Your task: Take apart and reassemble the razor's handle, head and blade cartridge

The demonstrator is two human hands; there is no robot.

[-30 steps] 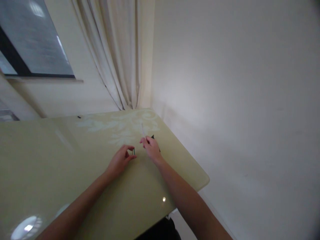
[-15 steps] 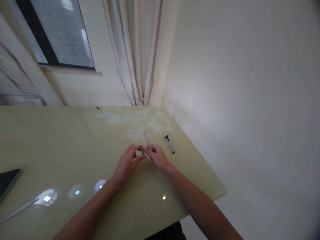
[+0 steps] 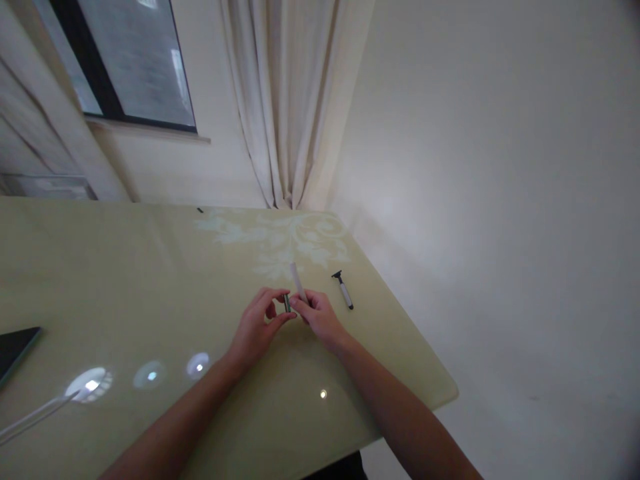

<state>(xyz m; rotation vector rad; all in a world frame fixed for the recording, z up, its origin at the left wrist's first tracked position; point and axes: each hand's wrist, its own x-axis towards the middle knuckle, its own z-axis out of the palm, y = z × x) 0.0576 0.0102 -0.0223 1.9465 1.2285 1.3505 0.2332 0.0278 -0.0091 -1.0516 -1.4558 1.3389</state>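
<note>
Hands at work over the desk point(image 3: 125, 280), twelve o'clock lying away from the person. The left hand point(image 3: 256, 327) has its fingers parted by just the length of a small greenish piece point(image 3: 287, 303), pinched at both ends. The right hand point(image 3: 320, 317), at about three o'clock of it, has its fingers closed around a pale strip point(image 3: 297, 279) pointing towards half past eleven. A razor point(image 3: 343, 291) lies farther towards three. Sound handling favours light pressure on the piece's ends and a steady left wrist.
</note>
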